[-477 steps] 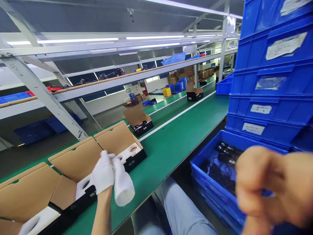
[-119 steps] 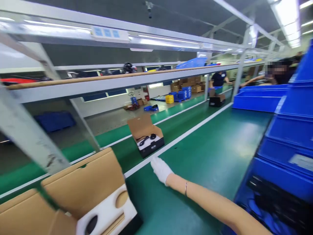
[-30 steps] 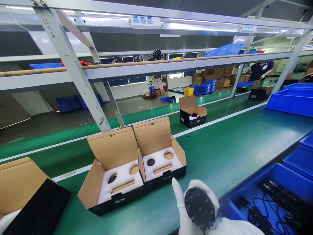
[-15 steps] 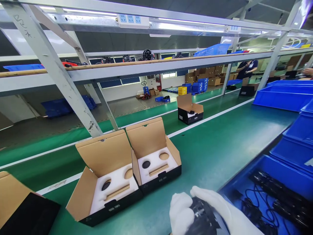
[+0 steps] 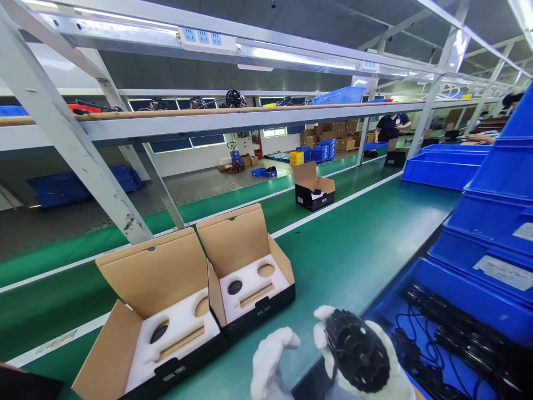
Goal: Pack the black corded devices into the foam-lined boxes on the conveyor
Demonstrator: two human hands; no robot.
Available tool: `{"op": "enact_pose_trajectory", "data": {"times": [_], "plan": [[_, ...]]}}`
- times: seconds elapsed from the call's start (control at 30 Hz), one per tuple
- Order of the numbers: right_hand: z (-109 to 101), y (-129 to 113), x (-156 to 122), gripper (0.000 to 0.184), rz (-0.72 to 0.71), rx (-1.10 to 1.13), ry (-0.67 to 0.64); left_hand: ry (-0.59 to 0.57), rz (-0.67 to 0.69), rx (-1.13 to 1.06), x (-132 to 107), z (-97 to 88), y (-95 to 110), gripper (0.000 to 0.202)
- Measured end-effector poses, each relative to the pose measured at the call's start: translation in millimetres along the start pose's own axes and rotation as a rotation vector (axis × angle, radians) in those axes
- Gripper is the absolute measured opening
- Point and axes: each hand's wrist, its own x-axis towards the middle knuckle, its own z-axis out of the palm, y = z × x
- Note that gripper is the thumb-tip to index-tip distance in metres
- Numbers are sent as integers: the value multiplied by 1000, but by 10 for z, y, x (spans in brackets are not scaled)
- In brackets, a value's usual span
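Both my hands wear white gloves at the bottom middle. My right hand (image 5: 387,378) is closed around a round black part (image 5: 357,351) with a ribbed, holed face. My left hand (image 5: 270,364) hovers just left of it, fingers curled, holding nothing I can see. In front of them on the green belt (image 5: 353,250) stand two open cardboard boxes, the nearer one (image 5: 245,272) and a left one (image 5: 158,322), each with a white foam insert (image 5: 250,286) showing round and slot cut-outs.
A blue bin (image 5: 449,328) of black cabled parts sits at my lower right, with stacked blue bins (image 5: 499,205) behind it. Another open box (image 5: 313,189) rides farther down the belt. A grey metal frame and shelf (image 5: 208,119) run overhead. A person (image 5: 391,126) works in the distance.
My view has swung right, so the boxes sit further left. The black part has turned in my right hand, and my left hand has come off it.
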Motion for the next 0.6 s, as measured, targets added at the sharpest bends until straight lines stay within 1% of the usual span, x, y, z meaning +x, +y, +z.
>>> {"op": "enact_pose_trajectory", "data": {"times": [0.07, 0.13, 0.17, 0.23, 0.3, 0.33, 0.37, 0.4, 0.43, 0.5, 0.53, 0.57, 0.6], "plan": [[30, 13, 22, 65, 39, 19, 28, -34, -5, 13, 9, -9, 10, 33], [86, -5, 25, 64, 48, -76, 96, -67, 15, 68, -5, -29, 41, 25], [123, -26, 23, 64, 39, -153, 125, -96, 14, 122, -12, -41, 62, 26], [213, -98, 18, 60, 10, -319, 136, -195, -53, 229, -8, -62, 110, 44], [307, -206, 10, 55, -2, -445, 86, -288, -142, 303, 46, -75, 162, 63], [345, -271, 5, 54, -5, -541, 53, -329, -224, 282, 94, -81, 189, 67], [375, -339, 0, 55, -17, -667, 21, -366, -340, 218, 155, -87, 219, 68], [395, -406, -3, 58, -43, -828, -6, -392, -485, 121, 223, -96, 249, 67], [409, -467, 0, 62, -91, -1023, -16, -398, -662, 6, 292, -109, 280, 69], [441, -553, 33, 73, -285, -1471, -16, -343, -1055, -235, 414, -147, 327, 73], [474, -572, 68, 78, -416, -1671, -33, -302, -1171, -318, 459, -172, 334, 73], [527, -576, 114, 81, -556, -1840, -73, -271, -1220, -372, 492, -200, 323, 72], [602, -567, 170, 81, -681, -1973, -141, -259, -1224, -401, 515, -232, 293, 70]]}}
